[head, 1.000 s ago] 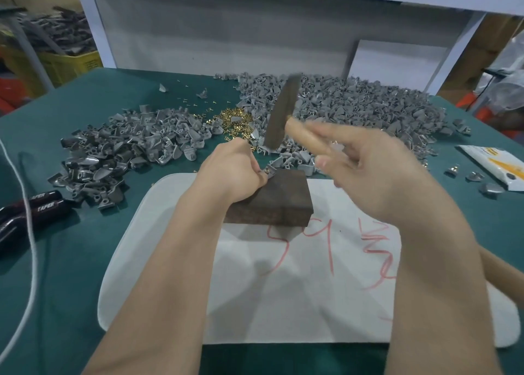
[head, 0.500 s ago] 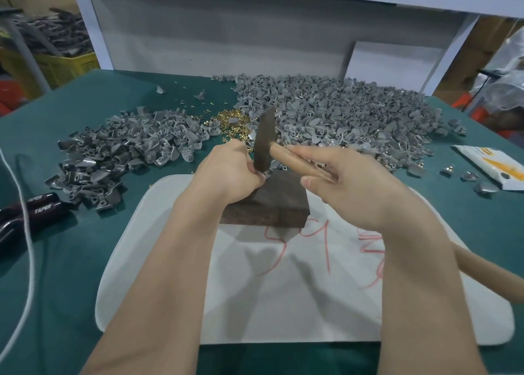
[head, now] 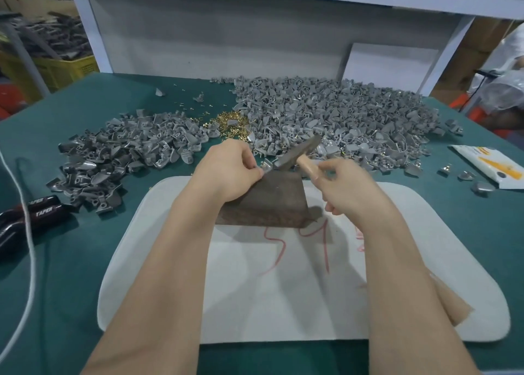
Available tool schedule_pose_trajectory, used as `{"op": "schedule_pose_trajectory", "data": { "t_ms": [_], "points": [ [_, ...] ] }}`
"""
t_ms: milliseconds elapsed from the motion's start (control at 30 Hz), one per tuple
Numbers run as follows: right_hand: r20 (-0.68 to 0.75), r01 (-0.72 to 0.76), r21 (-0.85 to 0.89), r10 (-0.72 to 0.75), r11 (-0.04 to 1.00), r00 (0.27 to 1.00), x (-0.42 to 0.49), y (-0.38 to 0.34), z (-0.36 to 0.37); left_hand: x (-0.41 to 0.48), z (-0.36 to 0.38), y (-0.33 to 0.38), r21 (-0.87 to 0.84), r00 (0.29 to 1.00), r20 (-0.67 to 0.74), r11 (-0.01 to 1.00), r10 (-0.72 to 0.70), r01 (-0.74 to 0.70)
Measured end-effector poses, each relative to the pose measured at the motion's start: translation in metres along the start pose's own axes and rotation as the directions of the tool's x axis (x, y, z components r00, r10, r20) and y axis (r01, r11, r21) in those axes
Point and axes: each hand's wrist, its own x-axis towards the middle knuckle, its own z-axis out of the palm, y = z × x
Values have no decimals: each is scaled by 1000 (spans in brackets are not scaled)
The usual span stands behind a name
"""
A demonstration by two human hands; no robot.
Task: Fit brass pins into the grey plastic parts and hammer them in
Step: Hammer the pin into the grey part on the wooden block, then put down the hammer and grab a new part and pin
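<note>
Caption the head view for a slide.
Left hand pinches a small grey plastic part on the dark wooden block while the right hand holds a wooden-handled hammer close by it.

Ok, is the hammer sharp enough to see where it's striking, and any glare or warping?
Head view: the hammer is motion-blurred, so its contact point is unclear; the left hand and wooden block are sharp. Head view: soft shadows on the white mat, no glare; the shelf posts lean from wide-angle distortion.

Hammer [head: 297, 153] blurred; grey part [head: 267, 172] barely visible behind left hand [head: 229, 173].
</note>
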Motion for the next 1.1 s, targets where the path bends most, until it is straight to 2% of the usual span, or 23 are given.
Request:
{"op": "schedule_pose_trajectory", "data": {
  "t_ms": [200,233,300,367,433,467,533,600,667,700,767,833,867,933,1000,1100],
  "points": [
    [104,-5,-112,17,994,994,8,8,6,2,5,2,-104,998,-24,993,60,-62],
    [96,-1,-143,15,990,995,8,8,7,2,6,2,-116,997,-23,991,67,-69],
    [-42,35,-174,-43,984,998,7,5,8,2,7,3,-129,996,-25,988,82,-84],
    [-154,183,-48,-188,982,970,6,-6,8,3,9,3,-120,994,-33,987,104,-107],
    [-70,301,105,-295,948,953,6,-19,11,4,11,5,-125,991,-35,983,128,-131],
    [-10,317,123,-318,940,948,6,-25,14,4,12,5,-138,990,-36,980,139,-142],
    [-5,308,137,-310,942,951,12,-33,19,4,13,6,-172,988,-63,974,138,-147],
    [-141,258,118,-241,959,960,24,-38,17,6,11,5,-216,983,-165,970,75,-110],
    [-288,142,90,-111,986,951,41,-38,12,7,6,4,-327,937,-347,942,-43,-78],
    [-322,69,99,-34,993,946,48,-38,10,7,2,4,-420,891,-441,902,-105,-101],
    [-287,-54,57,69,997,955,59,-37,11,7,-7,2,-613,800,-551,766,-237,-195],
    [-250,-68,-102,41,992,967,62,-41,19,7,-15,-1,-770,743,-547,581,-386,-264],
    [-271,-22,-156,-22,987,962,60,-48,24,7,-20,-5,-826,725,-516,490,-457,-279],
    [-270,131,-146,-166,981,948,56,-65,35,7,-26,-12,-893,691,-444,348,-570,-287],
    [-132,264,-104,-276,959,952,52,-88,48,8,-31,-19,-914,656,-405,276,-637,-296],
    [173,388,-200,-357,900,918,53,-121,74,8,-36,-22,-914,615,-391,211,-685,-345]
  ]
}}
